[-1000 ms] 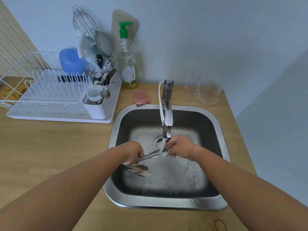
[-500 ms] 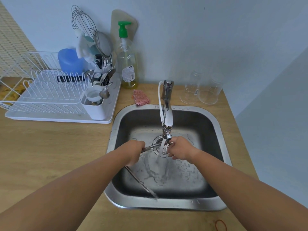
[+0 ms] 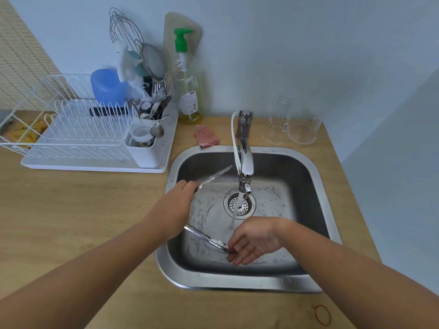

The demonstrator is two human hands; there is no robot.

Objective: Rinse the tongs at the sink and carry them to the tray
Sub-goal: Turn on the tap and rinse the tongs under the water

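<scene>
My left hand (image 3: pixel 174 206) grips the metal tongs (image 3: pixel 204 237) near their middle over the left part of the steel sink (image 3: pixel 316 184). One end sticks out, blurred, up toward the faucet (image 3: pixel 244 160); the other end slants down to the right. My right hand (image 3: pixel 255 239) is low in the basin with fingers spread, their tips touching that lower end. Water runs from the faucet down just above my right hand. The white tray (image 3: pixel 95 166) with a dish rack stands on the counter left of the sink.
A utensil holder (image 3: pixel 142 148) with spoons sits at the tray's right end, a blue container (image 3: pixel 108 86) behind the rack. A soap bottle (image 3: pixel 188 91), a pink sponge (image 3: pixel 207 135) and two clear glasses (image 3: pixel 293 125) stand behind the sink. A rubber band (image 3: pixel 322 315) lies on the wooden counter.
My left hand has turned the tongs and shifted left, away from the stream. My right hand has dropped from the faucet spout to the tongs' lower end.
</scene>
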